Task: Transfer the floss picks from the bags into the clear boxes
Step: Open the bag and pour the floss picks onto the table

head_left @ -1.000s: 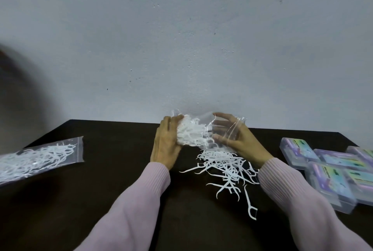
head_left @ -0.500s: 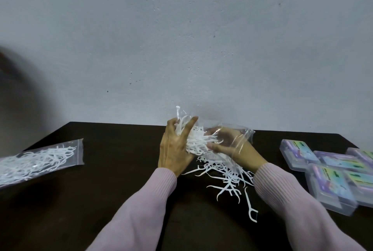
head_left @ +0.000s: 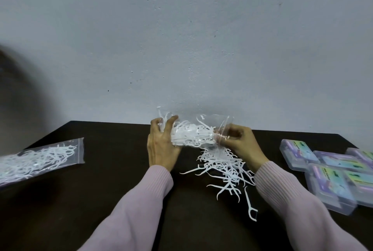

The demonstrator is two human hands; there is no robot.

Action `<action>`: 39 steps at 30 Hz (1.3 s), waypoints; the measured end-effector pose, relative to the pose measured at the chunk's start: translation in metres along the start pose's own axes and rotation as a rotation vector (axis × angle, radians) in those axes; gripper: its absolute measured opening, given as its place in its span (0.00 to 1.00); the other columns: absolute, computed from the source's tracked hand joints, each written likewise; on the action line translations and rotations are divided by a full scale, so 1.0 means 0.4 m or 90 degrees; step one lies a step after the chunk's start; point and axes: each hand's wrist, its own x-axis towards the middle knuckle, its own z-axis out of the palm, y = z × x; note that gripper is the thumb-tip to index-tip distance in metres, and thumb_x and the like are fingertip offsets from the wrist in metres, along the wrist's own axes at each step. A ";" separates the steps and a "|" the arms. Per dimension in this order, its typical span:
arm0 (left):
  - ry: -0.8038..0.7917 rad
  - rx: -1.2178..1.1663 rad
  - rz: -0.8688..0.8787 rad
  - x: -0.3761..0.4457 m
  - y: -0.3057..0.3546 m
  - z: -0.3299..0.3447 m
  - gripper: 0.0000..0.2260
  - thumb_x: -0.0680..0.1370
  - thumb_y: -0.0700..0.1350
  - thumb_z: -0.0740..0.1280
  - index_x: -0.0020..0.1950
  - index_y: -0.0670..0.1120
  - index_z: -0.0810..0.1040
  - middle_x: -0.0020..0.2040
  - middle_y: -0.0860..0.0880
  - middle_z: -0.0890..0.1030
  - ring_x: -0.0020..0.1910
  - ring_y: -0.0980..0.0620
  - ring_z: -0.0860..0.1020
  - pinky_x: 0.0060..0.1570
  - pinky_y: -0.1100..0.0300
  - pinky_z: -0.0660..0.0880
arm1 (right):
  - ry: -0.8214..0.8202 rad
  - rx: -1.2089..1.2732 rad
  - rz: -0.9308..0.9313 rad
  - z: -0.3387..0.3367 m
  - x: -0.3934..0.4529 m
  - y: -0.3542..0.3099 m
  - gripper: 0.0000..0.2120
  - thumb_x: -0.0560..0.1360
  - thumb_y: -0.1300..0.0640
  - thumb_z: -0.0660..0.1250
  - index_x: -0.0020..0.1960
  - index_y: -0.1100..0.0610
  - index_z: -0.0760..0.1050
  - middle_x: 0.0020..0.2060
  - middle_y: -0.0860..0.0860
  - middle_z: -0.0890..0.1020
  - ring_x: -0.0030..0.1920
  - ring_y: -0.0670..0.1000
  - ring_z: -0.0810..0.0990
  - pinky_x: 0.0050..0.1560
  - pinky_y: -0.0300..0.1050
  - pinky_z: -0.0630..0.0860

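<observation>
Above the far middle of the dark table (head_left: pixel 113 170), both hands hold a clear plastic bag (head_left: pixel 210 123) part-filled with white floss picks. My left hand (head_left: pixel 161 145) grips its bunched left end, fingers curled round the bag. My right hand (head_left: pixel 240 143) pinches the bag's open right end. A loose pile of white floss picks (head_left: pixel 224 168) lies on the table below the bag, with one stray pick (head_left: pixel 250 204) nearer to me. Several clear boxes (head_left: pixel 331 178) with coloured labels lie at the right.
A second sealed bag of floss picks (head_left: pixel 40 158) lies flat at the left edge of the table. A pale wall (head_left: pixel 181 38) stands right behind the table's far edge. Pink sleeves cover both forearms.
The bag has been turned more level and stretched out between the hands. My right hand has shifted right to the bag's open end. The pile on the table looks unchanged.
</observation>
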 end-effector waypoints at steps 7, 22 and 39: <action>-0.037 -0.009 0.000 -0.006 0.001 -0.001 0.35 0.60 0.49 0.79 0.65 0.51 0.73 0.58 0.41 0.69 0.52 0.43 0.75 0.52 0.48 0.75 | -0.022 0.084 0.094 -0.006 -0.003 0.007 0.07 0.70 0.69 0.68 0.47 0.62 0.77 0.44 0.54 0.82 0.41 0.47 0.81 0.37 0.33 0.77; -0.050 0.035 0.053 -0.019 0.023 0.015 0.32 0.65 0.38 0.77 0.67 0.50 0.73 0.61 0.39 0.71 0.53 0.42 0.76 0.51 0.48 0.76 | 0.048 -0.024 0.034 0.012 -0.003 -0.007 0.07 0.69 0.64 0.71 0.43 0.54 0.80 0.43 0.52 0.83 0.44 0.49 0.81 0.39 0.36 0.77; 0.022 -0.039 -0.222 0.013 -0.026 -0.007 0.25 0.70 0.36 0.73 0.65 0.52 0.74 0.61 0.45 0.68 0.53 0.45 0.74 0.56 0.49 0.75 | 0.082 0.239 0.138 -0.034 0.002 0.015 0.06 0.69 0.68 0.70 0.46 0.65 0.79 0.39 0.55 0.83 0.40 0.49 0.83 0.42 0.35 0.80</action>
